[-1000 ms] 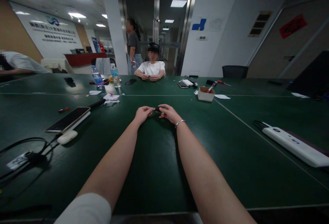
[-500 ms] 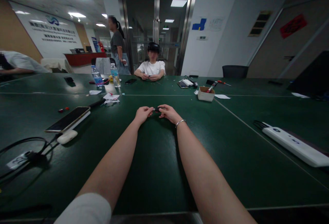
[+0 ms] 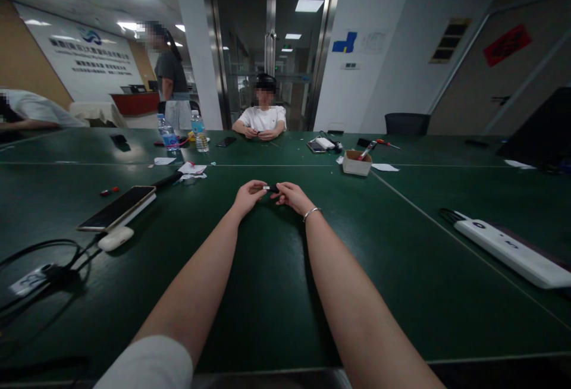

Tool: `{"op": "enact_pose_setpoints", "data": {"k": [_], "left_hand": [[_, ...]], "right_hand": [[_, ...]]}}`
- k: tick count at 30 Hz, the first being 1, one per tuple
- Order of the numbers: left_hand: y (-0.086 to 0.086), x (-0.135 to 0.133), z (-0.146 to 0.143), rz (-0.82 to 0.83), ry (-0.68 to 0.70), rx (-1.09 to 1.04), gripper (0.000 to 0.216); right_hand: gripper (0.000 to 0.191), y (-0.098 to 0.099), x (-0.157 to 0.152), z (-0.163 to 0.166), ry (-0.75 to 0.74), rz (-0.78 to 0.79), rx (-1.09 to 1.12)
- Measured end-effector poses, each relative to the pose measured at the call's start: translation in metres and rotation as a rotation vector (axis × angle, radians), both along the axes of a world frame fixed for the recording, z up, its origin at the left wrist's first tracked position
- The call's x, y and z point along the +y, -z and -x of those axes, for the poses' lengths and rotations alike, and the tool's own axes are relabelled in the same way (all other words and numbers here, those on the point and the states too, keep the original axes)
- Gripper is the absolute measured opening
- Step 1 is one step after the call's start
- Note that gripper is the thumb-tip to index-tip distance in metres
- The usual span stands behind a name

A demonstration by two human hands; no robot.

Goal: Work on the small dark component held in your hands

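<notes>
Over the green table, both my hands meet at a small black USB stick (image 3: 272, 188) with a silvery end pointing left. My right hand (image 3: 292, 196), with a bracelet at its wrist, pinches the black body between thumb and fingers. At the silvery end, the thumb and fingertips of my left hand (image 3: 248, 197) are closed in a pinch. The fingers cover part of the stick, so its full shape is hidden.
A phone (image 3: 116, 207), a white earbud case (image 3: 116, 238) and black cables lie left on the table (image 3: 276, 294). A white power strip (image 3: 508, 252) is at right. Beyond stand a small box (image 3: 357, 165) and two bottles (image 3: 199, 132). A person (image 3: 263, 118) sits opposite.
More of the stick's silvery end shows between my hands, and my left fingers have shifted slightly. In the background, the walking person has moved left.
</notes>
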State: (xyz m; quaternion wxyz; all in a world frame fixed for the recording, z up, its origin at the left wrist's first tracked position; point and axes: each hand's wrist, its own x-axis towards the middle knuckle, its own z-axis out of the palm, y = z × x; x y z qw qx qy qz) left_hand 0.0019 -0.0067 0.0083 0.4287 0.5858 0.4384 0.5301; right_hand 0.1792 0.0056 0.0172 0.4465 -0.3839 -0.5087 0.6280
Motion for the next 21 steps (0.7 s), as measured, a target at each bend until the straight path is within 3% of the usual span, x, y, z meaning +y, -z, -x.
{"op": "enact_pose_setpoints", "data": {"k": [8,12,17,21], "left_hand": [[-0.0004,0.0019,-0.0028,-0.001,-0.019,-0.126,0.048],[0.0002,0.0039,-0.0058,0.144,-0.073,-0.085,0.038],[0.0032,0.0069,-0.0037,0.027,-0.064,-0.083,0.039],[0.0033,0.0065,-0.0022,0.138,-0.050,-0.069,0.035]], "right_hand": [[0.012,0.0008,0.0009,0.0004,-0.012,-0.011,-0.004],[0.009,0.0009,0.0014,0.0006,-0.004,-0.008,-0.004],[0.006,0.0013,0.0020,0.0001,-0.027,-0.010,0.001],[0.005,0.0030,0.0031,-0.0001,-0.028,-0.006,-0.002]]}}
